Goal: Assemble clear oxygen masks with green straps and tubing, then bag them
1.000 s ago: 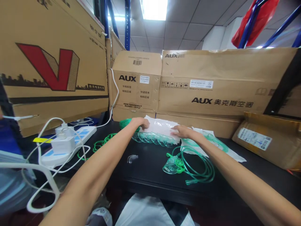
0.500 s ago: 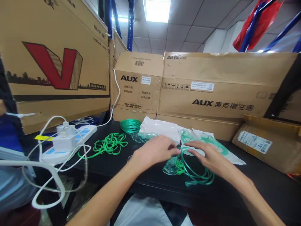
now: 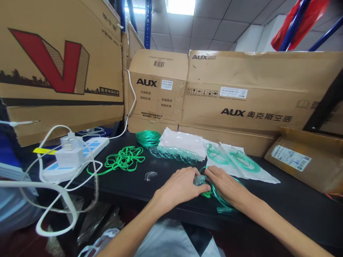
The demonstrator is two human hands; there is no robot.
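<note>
On the black tabletop, my left hand [image 3: 183, 185] closes round a clear green oxygen mask [image 3: 199, 179], thumb in front and fingers behind; most of the mask is hidden. My right hand [image 3: 223, 182] lies over the coiled green tubing [image 3: 224, 210] just beside it, fingers curled down onto the coil. A bit of bright green elastic strap [image 3: 207, 194] shows under the left thumb. Behind the hands, several clear masks [image 3: 174, 154] lie nested in a row. Left of them are a heap of green strap [image 3: 124, 159] and a small bunch of thin metal strips [image 3: 150, 175].
Coiled tubing in white bags [image 3: 245, 160] lies at back right, near an open carton [image 3: 297, 153]. A green coil [image 3: 148, 138] sits beside a white sheet [image 3: 182, 139]. A power strip [image 3: 93, 146] with white cables occupies the left. Tall cardboard [image 3: 235, 89] walls the back.
Both hands have come down and closed in on the mask and tubing, covering most of them. The nested masks and metal strips behind now show more fully. The view has shifted slightly.
</note>
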